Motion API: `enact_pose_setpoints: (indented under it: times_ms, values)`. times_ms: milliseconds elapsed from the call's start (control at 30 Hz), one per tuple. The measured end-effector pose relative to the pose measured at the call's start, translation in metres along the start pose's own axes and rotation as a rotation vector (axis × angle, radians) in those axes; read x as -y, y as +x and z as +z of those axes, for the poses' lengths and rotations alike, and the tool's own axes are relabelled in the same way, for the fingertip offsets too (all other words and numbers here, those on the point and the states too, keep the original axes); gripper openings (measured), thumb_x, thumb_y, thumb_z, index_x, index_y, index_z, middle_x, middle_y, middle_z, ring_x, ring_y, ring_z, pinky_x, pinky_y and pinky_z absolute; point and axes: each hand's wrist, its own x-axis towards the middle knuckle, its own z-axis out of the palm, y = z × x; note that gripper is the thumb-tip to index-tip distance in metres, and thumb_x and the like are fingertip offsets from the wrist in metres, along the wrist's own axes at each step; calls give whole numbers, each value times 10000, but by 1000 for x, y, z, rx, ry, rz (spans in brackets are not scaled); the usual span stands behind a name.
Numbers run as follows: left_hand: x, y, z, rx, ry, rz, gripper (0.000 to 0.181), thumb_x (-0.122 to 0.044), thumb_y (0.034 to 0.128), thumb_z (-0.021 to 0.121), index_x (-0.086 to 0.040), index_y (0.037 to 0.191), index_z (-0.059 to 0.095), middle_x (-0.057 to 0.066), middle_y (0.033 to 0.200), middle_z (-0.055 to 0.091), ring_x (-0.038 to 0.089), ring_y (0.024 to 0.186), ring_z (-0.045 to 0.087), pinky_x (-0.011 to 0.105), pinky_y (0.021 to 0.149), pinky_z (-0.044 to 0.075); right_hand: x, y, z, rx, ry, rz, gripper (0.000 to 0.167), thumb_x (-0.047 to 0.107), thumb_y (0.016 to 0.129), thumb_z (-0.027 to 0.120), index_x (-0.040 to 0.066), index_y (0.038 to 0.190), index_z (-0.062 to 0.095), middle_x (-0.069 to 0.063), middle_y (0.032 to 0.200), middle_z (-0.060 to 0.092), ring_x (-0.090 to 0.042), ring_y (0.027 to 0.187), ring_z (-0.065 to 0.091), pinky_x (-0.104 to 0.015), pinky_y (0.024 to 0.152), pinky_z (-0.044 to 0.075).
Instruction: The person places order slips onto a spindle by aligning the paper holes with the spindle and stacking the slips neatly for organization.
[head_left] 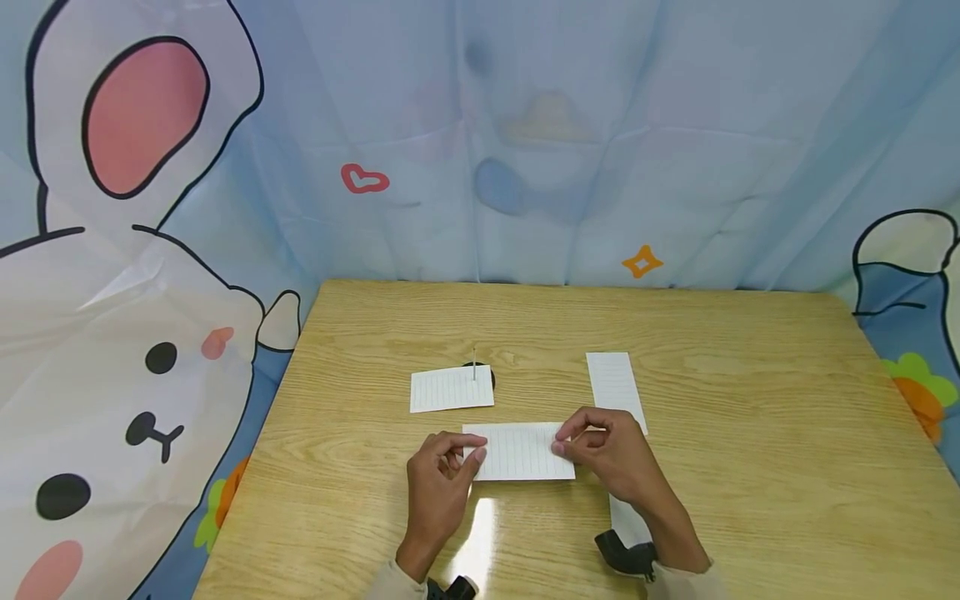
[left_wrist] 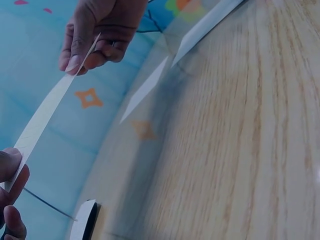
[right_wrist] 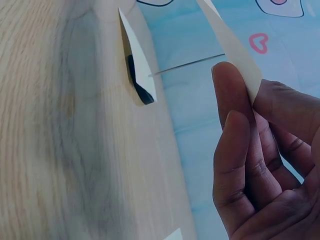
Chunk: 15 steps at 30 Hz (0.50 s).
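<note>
Above the table (head_left: 765,375): one slip (head_left: 521,452), its ends pinched by left hand (head_left: 441,487) and right hand (head_left: 618,458); beyond, a second slip (head_left: 446,391) sits on a spike (head_left: 474,364).

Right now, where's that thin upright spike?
In the head view, the spike stands left of middle on the table, poking up through a lined paper, just beyond the held sheet.

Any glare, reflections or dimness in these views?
Head: white glare on the table below the held paper; left wrist: dim and bluish, the orange star mirrored in the table; right wrist: also dim, a grey band, shadow or reflection, along the table.
</note>
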Motion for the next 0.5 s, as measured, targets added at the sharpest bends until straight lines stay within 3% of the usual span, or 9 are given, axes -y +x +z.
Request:
enact_pose_setpoints:
  times_ms: [500]
  values:
    - [-2, 8, -10, -34, 0, 24, 156, -92, 897, 846, -232, 966, 830, -53, 809, 652, 86, 739, 515, 217, 628, 420, 12, 9, 6, 3, -10, -30, 148, 125, 891, 857, 42, 953, 750, -89, 695, 765, -138, 623, 681, -256, 638, 496]
